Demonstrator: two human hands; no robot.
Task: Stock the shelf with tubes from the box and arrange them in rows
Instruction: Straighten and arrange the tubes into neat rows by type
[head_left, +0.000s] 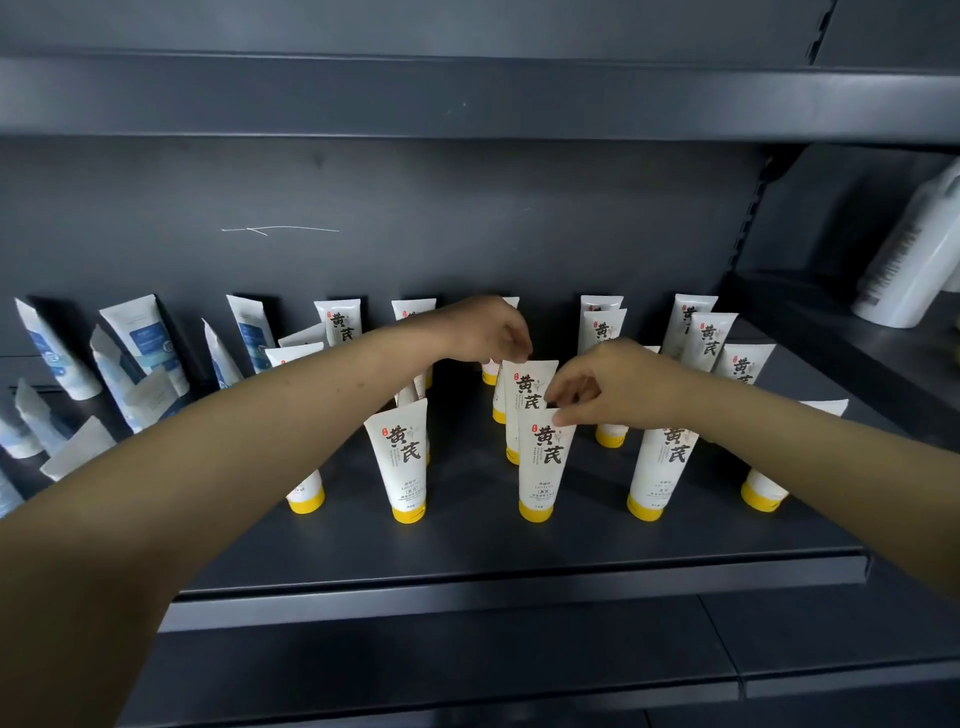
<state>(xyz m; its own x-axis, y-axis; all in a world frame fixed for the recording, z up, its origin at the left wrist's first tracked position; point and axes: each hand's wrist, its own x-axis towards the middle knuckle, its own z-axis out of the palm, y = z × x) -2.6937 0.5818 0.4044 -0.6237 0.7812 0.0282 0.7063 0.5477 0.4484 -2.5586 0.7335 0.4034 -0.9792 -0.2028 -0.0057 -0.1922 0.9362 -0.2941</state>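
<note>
Several white tubes with yellow caps stand cap-down in rows on the dark shelf (519, 566). My right hand (618, 384) pinches the top edge of the front middle tube (543, 467). My left hand (483, 330) reaches over from the left and pinches the top edge of the tube behind it (527, 389). More of these tubes stand to either side, such as a front left tube (402, 462) and a front right tube (660, 467) partly hidden by my right forearm. The box is not in view.
Blue-and-white tubes (145, 343) lean against the back wall at the left. A large white bottle (914, 254) stands on the neighbouring shelf at the right. Another shelf board (467, 93) hangs overhead. The shelf's front lip (519, 597) runs below the tubes.
</note>
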